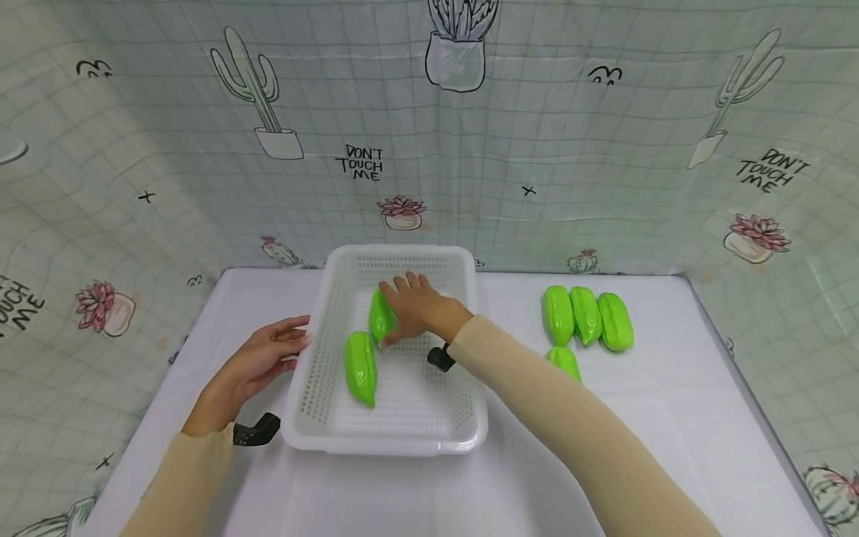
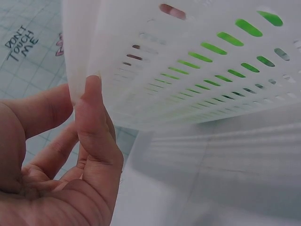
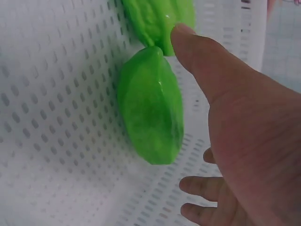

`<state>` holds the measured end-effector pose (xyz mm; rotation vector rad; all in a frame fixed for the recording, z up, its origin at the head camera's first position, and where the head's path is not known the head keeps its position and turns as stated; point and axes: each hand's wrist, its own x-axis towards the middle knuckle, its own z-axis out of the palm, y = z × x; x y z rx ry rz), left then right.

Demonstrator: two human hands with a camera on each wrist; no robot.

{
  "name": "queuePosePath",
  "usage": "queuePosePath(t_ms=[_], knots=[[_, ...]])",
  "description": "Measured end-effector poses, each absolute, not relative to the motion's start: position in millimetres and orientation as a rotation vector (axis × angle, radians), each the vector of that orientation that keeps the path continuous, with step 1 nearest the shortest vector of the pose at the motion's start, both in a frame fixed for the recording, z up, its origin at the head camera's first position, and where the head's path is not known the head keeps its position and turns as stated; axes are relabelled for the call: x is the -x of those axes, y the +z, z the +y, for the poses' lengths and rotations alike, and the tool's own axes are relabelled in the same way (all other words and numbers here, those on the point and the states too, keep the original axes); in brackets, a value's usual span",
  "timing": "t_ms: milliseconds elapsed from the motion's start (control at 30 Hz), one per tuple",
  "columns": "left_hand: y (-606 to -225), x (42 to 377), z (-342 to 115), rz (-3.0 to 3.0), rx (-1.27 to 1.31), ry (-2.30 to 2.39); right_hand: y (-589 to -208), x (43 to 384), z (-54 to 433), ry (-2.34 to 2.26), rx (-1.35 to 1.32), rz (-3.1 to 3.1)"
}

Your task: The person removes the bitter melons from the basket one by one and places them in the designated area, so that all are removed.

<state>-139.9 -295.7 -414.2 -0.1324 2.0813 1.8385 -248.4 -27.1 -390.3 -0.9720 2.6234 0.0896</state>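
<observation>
A white perforated plastic basket stands on the table with two shiny green ridged star fruits inside. One star fruit lies toward the basket's left; the other star fruit is just behind it, partly covered by my right hand. That hand hovers over the basket with fingers spread, and its thumb overlaps the upper fruit in the right wrist view. At the left rim, my left hand pinches the edge between thumb and fingertip, as the left wrist view shows.
To the right on the white tabletop lie several more green star fruits, three in a row and one in front, partly behind the right sleeve. A patterned cloth hangs behind and beside the table.
</observation>
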Motion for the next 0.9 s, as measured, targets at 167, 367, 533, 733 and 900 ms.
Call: queuePosePath(t_ms=[167,367,533,733,900], knots=[[-412,141,-294,2.078,0.13,1.849,-398,255,-35,0.111,0.922,2.609],[-412,140,-295,2.051,0.129,1.882,-404,259,-40,0.127,0.918,2.597],[-411,141,-292,2.05,0.125,1.877,-405,262,-40,0.111,0.925,2.58],[-408,140,-292,2.036,0.132,1.887,-405,261,-41,0.086,0.941,2.564],[-411,141,-293,2.047,0.133,1.866,-404,259,-39,0.103,0.945,2.559]])
